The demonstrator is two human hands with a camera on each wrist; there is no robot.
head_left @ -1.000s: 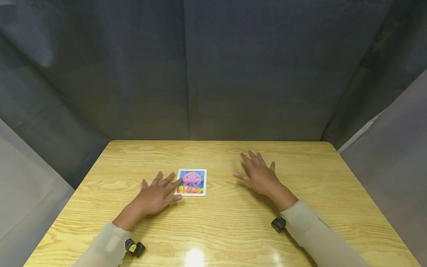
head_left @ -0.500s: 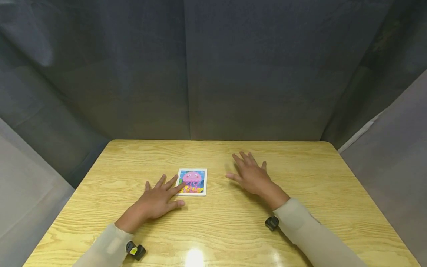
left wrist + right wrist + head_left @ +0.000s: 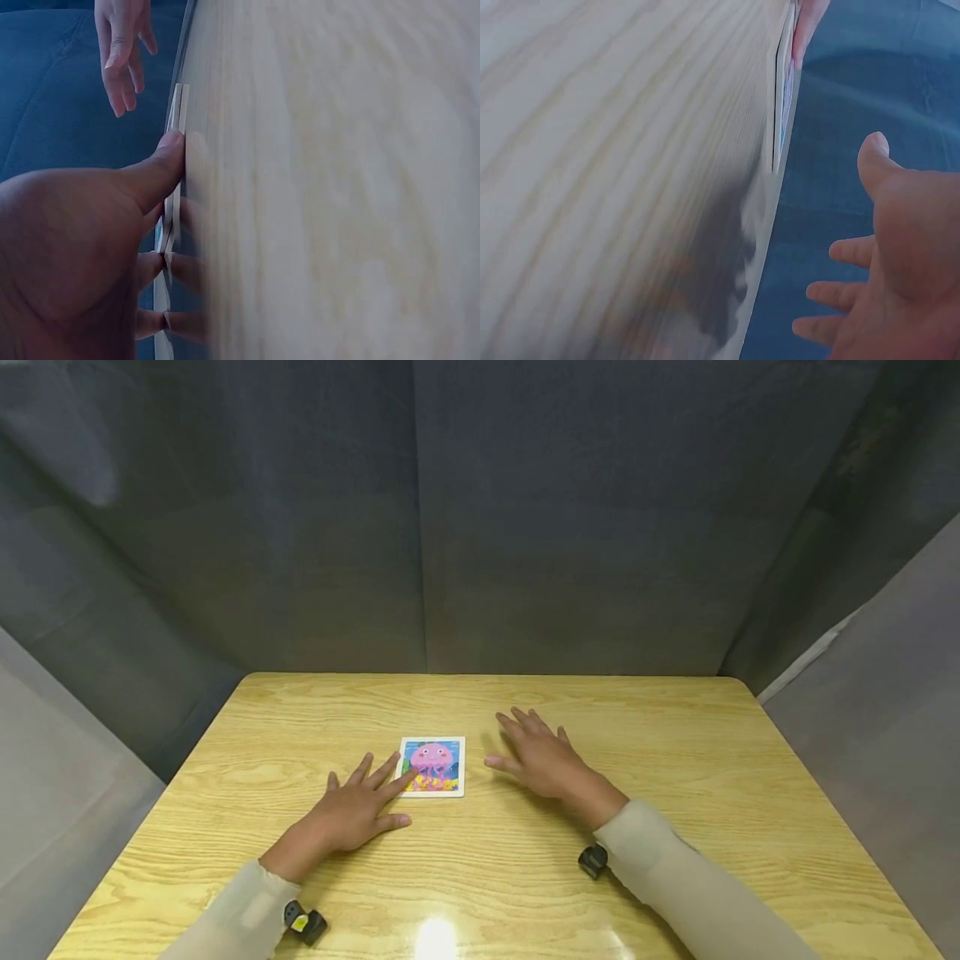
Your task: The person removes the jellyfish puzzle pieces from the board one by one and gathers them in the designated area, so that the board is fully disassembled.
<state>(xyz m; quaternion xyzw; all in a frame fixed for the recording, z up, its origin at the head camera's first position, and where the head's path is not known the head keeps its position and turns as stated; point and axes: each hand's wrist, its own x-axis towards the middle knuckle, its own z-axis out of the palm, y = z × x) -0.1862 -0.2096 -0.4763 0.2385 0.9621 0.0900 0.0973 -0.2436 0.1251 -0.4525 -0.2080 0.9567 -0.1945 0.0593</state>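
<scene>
A square picture card (image 3: 438, 756) with a white border lies flat on the wooden table (image 3: 480, 877); it shows a pink jellyfish over a blue and yellow sea scene. My left hand (image 3: 348, 814) rests with spread fingers at the card's left side, the index finger overlapping its lower left part. The left thumb (image 3: 161, 169) reaches out below the card, apart from the other fingers. To the right of the card, my right hand (image 3: 546, 762) hovers just over the table with fingers spread and holds nothing. Its thumb points toward the card, with a gap between.
A dark grey curtain (image 3: 570, 518) hangs behind the table's far edge. Pale cloth panels stand to the left and right. A small black wrist camera (image 3: 303, 922) sits on the left sleeve, and another black camera (image 3: 593, 862) on the right one.
My right hand has moved left, nearer to the card. My left hand has slid slightly right and toward me, the index finger still on the card. The card looks nearly unmoved.
</scene>
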